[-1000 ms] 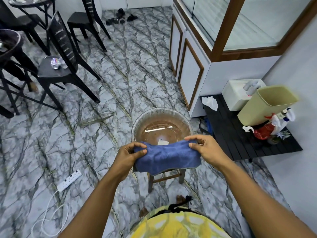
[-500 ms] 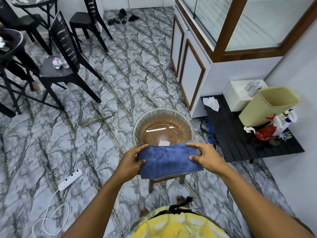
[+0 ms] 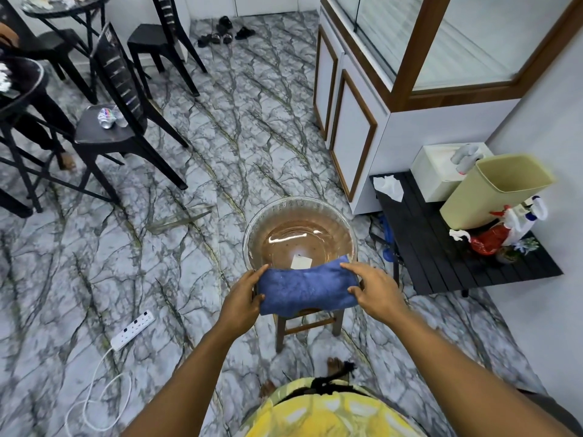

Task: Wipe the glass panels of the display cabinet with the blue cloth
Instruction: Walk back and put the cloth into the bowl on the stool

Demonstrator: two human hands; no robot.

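The blue cloth (image 3: 304,287) is folded into a flat band and stretched between my hands, over the near rim of a clear glass bowl (image 3: 252,230) of brownish water. My left hand (image 3: 243,296) grips the cloth's left end, and my right hand (image 3: 375,288) pinches its right end. The bowl rests on a small wooden stool (image 3: 307,324). The display cabinet (image 3: 407,55), with wood-framed glass panels above white lower doors, stands at the upper right, well away from the cloth.
A low black slatted table (image 3: 441,247) at right carries a beige bin (image 3: 495,187), a white box, a spray bottle and crumpled tissue. Black chairs (image 3: 126,99) and tables fill the upper left. A white power strip (image 3: 132,331) with its cord lies on the marble floor.
Both hands have lowered the cloth slightly and flattened it; it was bunched a second ago and now spans the bowl's near rim as a smooth band.
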